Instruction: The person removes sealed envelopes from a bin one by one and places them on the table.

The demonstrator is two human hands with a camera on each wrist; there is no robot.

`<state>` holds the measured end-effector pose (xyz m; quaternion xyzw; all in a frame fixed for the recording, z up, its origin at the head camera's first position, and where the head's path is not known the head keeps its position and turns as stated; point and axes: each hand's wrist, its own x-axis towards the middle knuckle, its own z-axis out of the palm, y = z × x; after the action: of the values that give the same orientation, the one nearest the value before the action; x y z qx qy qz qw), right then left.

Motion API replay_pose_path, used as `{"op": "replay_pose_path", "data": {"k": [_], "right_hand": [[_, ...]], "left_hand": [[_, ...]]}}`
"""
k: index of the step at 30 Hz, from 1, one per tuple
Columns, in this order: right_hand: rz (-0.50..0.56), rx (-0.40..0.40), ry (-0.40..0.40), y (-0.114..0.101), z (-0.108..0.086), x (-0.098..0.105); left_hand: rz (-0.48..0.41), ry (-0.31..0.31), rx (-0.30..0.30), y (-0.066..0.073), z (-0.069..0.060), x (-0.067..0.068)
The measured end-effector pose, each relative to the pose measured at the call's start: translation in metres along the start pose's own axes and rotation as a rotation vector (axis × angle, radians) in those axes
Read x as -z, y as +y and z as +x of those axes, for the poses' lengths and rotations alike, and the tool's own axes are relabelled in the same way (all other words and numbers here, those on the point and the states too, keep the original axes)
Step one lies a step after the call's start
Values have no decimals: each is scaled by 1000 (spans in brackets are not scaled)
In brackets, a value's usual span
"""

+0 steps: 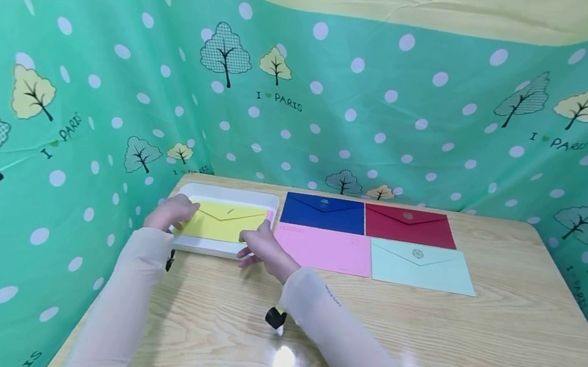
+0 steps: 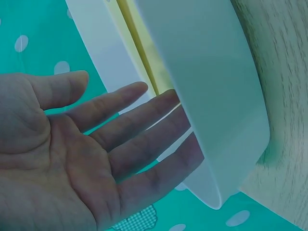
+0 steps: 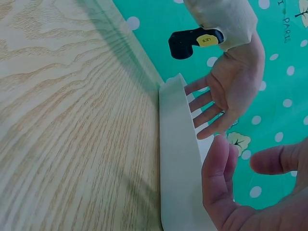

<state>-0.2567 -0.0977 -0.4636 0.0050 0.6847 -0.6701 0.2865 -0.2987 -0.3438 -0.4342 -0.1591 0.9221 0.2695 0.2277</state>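
A yellow envelope (image 1: 221,228) lies in a white tray (image 1: 230,193) at the back left of the table. A sliver of pink (image 1: 269,214) shows by its right end. My left hand (image 1: 173,212) is at the tray's left end, palm toward the envelope. Seen from the left wrist, its straight fingers (image 2: 139,120) reach over the tray wall (image 2: 216,86), their tips hidden behind it. At the tray's front right corner is my right hand (image 1: 271,250), thumb apart and fingers (image 3: 219,178) loosely bent with nothing visible between them.
Right of the tray lie a blue envelope (image 1: 323,216), a red envelope (image 1: 407,228), a pink envelope (image 1: 323,252) and a mint envelope (image 1: 420,271). A green dotted cloth (image 1: 353,91) hangs behind the wooden table (image 1: 474,350) and along its sides.
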Motion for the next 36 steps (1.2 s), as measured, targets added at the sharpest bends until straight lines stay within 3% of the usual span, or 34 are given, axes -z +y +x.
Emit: {"op": "replay_pose_path", "data": {"k": [16,24,32,36], "right_hand": [[33,-18,-20,3,-1,1],[84,38,24,3,-3,-1],[119,93,156,-1,2,-1],[92,75,132,0,6,4]], "left_hand": [[-41,2,23,0,0,0],[-56,13,34,3,-3,-2],[-46,19,33,3,0,-1],[-36,20,37,3,3,-1]]}}
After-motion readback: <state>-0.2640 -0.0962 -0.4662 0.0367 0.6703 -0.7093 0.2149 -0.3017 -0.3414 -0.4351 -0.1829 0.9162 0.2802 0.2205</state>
